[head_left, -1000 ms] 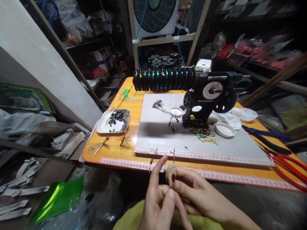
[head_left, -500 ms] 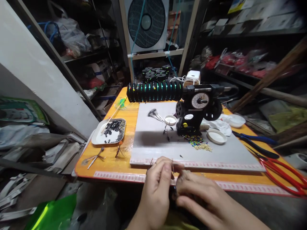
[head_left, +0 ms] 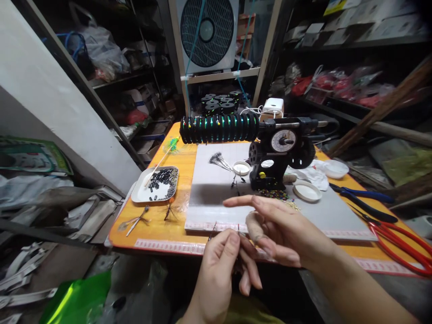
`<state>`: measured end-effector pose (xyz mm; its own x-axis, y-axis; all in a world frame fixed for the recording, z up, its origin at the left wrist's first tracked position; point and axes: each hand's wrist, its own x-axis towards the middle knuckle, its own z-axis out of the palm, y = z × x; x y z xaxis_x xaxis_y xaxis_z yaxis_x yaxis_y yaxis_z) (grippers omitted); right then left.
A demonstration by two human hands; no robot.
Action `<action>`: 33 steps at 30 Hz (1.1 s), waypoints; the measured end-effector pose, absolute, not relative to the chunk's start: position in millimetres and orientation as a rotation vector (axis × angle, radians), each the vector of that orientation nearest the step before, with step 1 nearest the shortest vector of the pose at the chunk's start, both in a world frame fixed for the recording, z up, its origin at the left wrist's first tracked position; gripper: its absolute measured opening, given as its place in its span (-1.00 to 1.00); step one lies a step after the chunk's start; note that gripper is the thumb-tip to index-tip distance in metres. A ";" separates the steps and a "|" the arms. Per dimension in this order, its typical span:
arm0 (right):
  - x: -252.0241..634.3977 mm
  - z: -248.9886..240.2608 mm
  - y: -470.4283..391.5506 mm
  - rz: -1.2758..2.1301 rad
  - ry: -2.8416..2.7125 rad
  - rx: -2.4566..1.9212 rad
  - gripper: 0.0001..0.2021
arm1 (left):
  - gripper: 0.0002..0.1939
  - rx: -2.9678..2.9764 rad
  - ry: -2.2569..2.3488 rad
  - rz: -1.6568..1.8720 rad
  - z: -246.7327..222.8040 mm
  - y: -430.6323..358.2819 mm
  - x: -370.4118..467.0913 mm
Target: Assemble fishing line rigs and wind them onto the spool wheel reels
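Delicately, left grip (head_left: 221,263) pinches thin stems (head_left: 211,235); right grip (head_left: 278,225) is spread.
Probably light, slippery; best held mid-length.

Lower centre: left hand (head_left: 218,270) hides most of the thin pieces (head_left: 212,230) in its grip; only tips show. Right hand (head_left: 280,225), right of centre, covers part of the bead pile (head_left: 275,195). Top edge cuts the fan (head_left: 207,31); bottom edge, lower left, cuts the green sheet (head_left: 77,301). Ruler tape (head_left: 168,245): figures too small to read.

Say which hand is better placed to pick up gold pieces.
Probably right: the right hand looks empty and open, nearer the gold pieces; the left hand seems to hold thin pieces.
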<state>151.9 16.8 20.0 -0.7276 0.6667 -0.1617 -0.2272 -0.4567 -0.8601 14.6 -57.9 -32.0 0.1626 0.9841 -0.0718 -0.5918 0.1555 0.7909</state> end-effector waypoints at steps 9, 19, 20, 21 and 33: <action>125.8 14.0 12.5 2.272 -0.815 -0.620 -0.56 | -0.62 0.575 0.464 1.379 -48.9 -63.8 32.7; 121.1 10.2 6.9 2.195 -0.765 -0.680 -0.55 | -0.60 0.529 0.547 1.332 -42.0 -69.4 30.8; 120.6 9.8 6.5 2.195 -0.756 -0.681 -0.55 | -0.60 0.519 0.556 1.328 -41.2 -69.7 30.5; 120.4 9.5 6.3 2.196 -0.748 -0.681 -0.55 | -0.60 0.509 0.559 1.329 -40.8 -70.3 30.3; 123.0 7.9 8.3 2.208 -0.737 -0.671 -0.58 | -0.61 0.419 0.358 1.266 -43.8 -78.8 29.0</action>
